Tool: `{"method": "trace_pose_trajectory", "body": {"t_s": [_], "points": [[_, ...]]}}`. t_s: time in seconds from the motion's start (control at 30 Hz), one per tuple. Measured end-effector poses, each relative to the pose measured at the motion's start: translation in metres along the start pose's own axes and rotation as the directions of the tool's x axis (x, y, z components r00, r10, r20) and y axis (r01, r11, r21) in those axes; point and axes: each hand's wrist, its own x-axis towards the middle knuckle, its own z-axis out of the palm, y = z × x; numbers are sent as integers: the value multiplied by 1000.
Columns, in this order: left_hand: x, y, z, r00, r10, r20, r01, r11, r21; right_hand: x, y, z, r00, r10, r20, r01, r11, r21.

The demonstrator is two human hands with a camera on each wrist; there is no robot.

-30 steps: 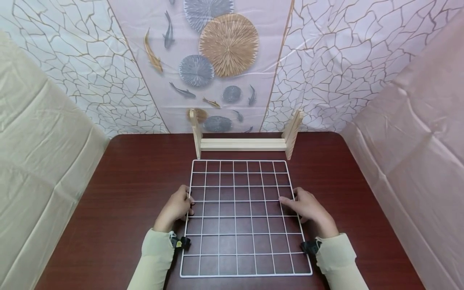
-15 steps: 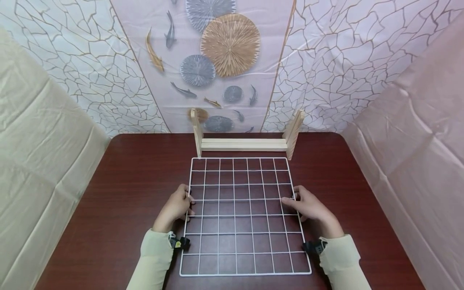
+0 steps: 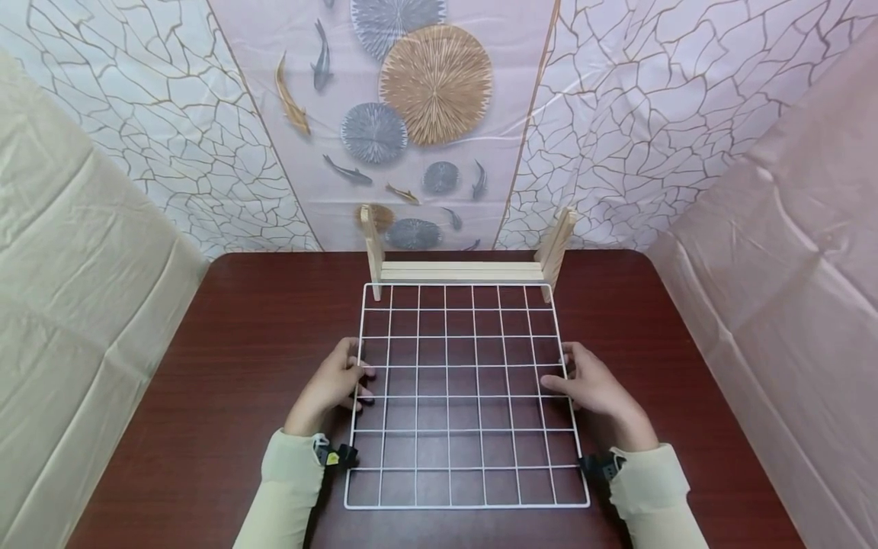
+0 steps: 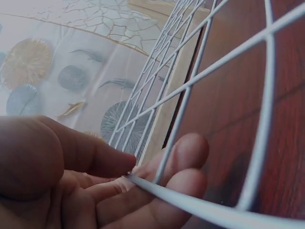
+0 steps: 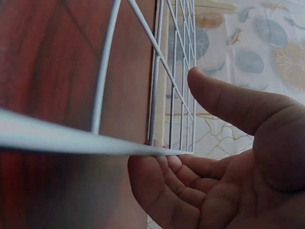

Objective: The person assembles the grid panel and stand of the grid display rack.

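A white wire grid panel (image 3: 449,396) is held roughly level a little above the table, its far edge overlapping the base of a pale wooden stand (image 3: 461,271) in the head view. My left hand (image 3: 331,383) grips the panel's left rim. In the left wrist view the thumb (image 4: 102,157) lies over the rim, with the fingers beneath it. My right hand (image 3: 602,390) holds the right rim on curled fingers (image 5: 147,179) from below. Its thumb (image 5: 224,98) is raised over the panel, apart from the rim wire.
The stand has two upright sides joined by crossbars, near the back of the dark red-brown table (image 3: 226,366). A patterned cloth (image 3: 439,84) hangs behind it. Beige cloth walls (image 3: 775,252) enclose both sides.
The panel has moved away from me, its far edge now passing over the stand's front. Both hands have gone forward with it, and the right thumb sits slightly further right.
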Motion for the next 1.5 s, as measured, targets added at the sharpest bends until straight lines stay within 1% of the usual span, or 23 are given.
{"method": "trace_pose_trajectory", "body": {"t_s": [0.17, 0.3, 0.4, 0.5, 0.63, 0.77, 0.93, 1.0, 1.2, 1.27, 1.37, 1.5], "points": [[1, 2, -3, 996, 34, 78, -27, 996, -88, -2, -5, -8, 1000, 5, 4, -5, 1000, 14], [1, 1, -6, 986, 46, 157, -17, 984, -179, -4, -9, -15, 1000, 1, 2, -1, 1000, 24], [2, 0, -9, 976, 50, 212, 2, 971, -241, -5, -11, -19, 1000, 1, -4, -1, 1000, 16], [2, 0, -10, 963, 78, 257, 3, 954, -299, -5, -11, -22, 1000, -2, -9, 2, 1000, 11], [4, 2, -8, 951, 122, 285, -5, 925, -380, -5, -11, -23, 1000, 1, -18, 0, 1000, 31], [5, 5, -5, 950, 153, 272, -20, 899, -437, -5, -15, -23, 1000, 0, -19, 1, 997, 78], [7, 5, 0, 953, 190, 237, -57, 878, -476, -5, -20, -28, 999, -32, -27, 35, 992, 119], [7, 5, 2, 953, 205, 221, -73, 868, -491, -4, -22, -31, 999, -45, -29, 48, 991, 128], [9, 8, 6, 954, 239, 179, -105, 829, -550, -4, -27, -37, 997, -58, -50, 64, 989, 134], [10, 8, 8, 958, 240, 156, -113, 817, -566, -4, -28, -38, 997, -57, -57, 64, 990, 127], [12, 8, 10, 965, 237, 113, -132, 808, -574, -4, -30, -38, 996, -57, -63, 65, 990, 121], [14, 7, 12, 971, 232, 64, -156, 809, -566, -5, -31, -38, 996, -62, -71, 71, 989, 126]]}}
